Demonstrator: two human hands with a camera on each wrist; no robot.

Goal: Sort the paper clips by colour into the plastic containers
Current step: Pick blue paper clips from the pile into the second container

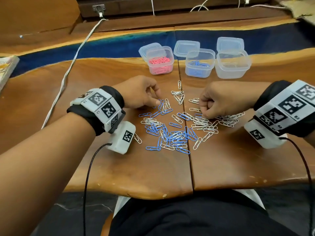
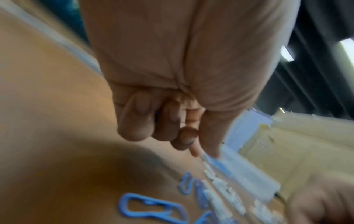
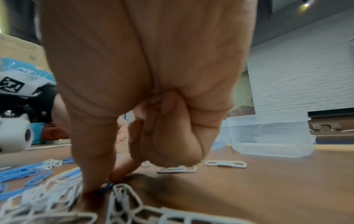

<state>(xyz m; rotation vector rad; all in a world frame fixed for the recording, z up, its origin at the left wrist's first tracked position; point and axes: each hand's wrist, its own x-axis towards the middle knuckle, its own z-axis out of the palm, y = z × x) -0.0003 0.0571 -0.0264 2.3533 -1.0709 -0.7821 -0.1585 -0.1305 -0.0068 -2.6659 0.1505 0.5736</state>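
Step in hand: picking blue clips from the mixed pile [image 1: 172,132] at the table's [image 1: 119,169] centre. The left hand [image 1: 138,94] pinches one blue clip [image 1: 160,103]; the right hand [image 1: 219,99] pinches another [image 3: 105,188]. Next, carry both to the blue container [image 1: 199,63] near the far edge.

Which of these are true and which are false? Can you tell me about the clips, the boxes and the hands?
1. The pink clips are in the left box. True.
2. The right box is full of blue clips. False: it looks nearly empty, while the blue clips sit in the middle box.
3. Pink clips are still lying loose on the table. False: the loose pile shows only blue and white ones.
4. All three boxes have their lids off. True: the lids lie behind them.
5. The right hand is up over the boxes. False: it is down at the pile, fingertips on a blue clip.
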